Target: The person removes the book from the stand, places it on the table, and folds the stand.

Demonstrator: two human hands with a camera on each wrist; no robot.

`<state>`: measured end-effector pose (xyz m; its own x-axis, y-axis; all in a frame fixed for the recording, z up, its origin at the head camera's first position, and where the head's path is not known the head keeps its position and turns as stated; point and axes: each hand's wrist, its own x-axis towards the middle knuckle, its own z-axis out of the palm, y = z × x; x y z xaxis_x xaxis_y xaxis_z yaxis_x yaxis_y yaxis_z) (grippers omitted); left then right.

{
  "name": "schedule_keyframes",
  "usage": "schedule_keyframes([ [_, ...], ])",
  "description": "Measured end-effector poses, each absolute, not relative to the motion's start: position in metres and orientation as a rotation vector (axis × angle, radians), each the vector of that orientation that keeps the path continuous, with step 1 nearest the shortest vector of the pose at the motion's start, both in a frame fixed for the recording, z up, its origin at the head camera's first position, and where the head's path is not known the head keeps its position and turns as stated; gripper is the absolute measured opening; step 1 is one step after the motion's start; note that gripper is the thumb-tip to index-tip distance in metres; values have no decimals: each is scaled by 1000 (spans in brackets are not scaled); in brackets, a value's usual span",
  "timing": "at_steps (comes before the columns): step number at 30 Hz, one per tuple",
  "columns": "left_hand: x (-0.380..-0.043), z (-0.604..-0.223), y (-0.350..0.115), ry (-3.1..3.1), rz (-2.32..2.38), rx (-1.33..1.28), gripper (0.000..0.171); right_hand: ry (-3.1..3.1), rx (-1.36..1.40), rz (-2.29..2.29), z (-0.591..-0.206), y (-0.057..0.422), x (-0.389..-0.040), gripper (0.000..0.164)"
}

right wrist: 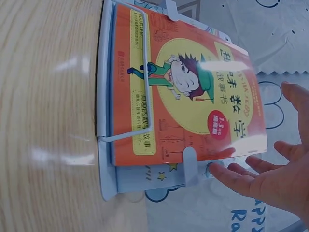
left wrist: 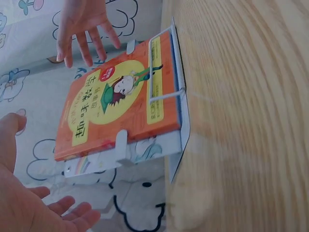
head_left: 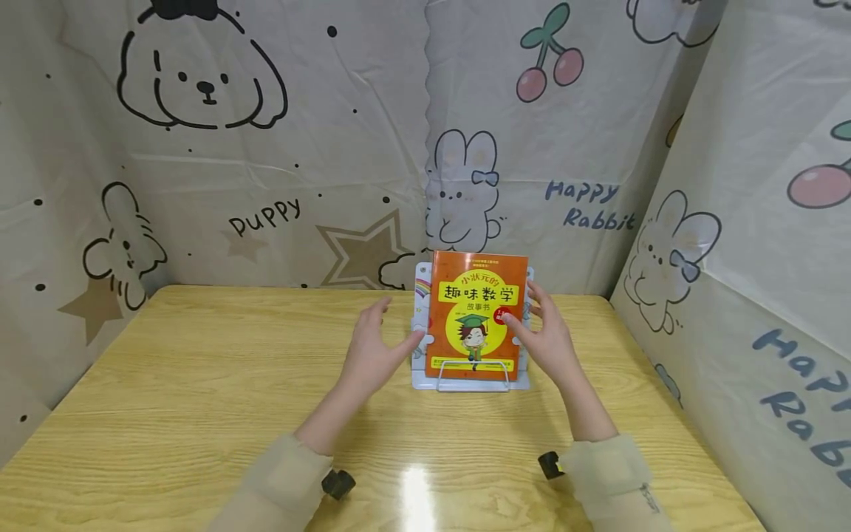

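An orange book (head_left: pixel 435 318) with a yellow circle and a cartoon child on its cover leans upright on a pale book stand (head_left: pixel 420 378). A white wire bar (right wrist: pixel 148 96) crosses the lower cover, and side clips (left wrist: pixel 121 146) sit at its edges. My left hand (head_left: pixel 372 355) is held left of the stand, fingers spread, apart from the book in the left wrist view. On the other side, my right hand (head_left: pixel 548 340) has its thumb in front of the cover and its fingers beside the right edge. Nothing is held in either hand.
The stand rests on a wooden table (head_left: pixel 233 399) near its back edge. Behind hangs a patterned cloth (head_left: pixel 359 148) with puppies, rabbits and cherries, and more cloth (head_left: pixel 751 258) closes off the right side. Black straps (head_left: pixel 339 484) show at both wrists.
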<state>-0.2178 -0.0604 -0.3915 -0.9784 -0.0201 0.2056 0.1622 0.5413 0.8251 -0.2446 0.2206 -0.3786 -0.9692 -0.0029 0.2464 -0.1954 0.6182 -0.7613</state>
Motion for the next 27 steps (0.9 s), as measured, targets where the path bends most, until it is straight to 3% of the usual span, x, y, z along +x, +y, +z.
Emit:
schedule_keyframes([
  [11,-239,-409,-23,-2424,-1628,-88,77,-2590,40,1405,-389,225,-259,83],
  [27,-260,-418,5,-2406,-1554,30,70,-2649,-104,1397,-394,224,-275,80],
])
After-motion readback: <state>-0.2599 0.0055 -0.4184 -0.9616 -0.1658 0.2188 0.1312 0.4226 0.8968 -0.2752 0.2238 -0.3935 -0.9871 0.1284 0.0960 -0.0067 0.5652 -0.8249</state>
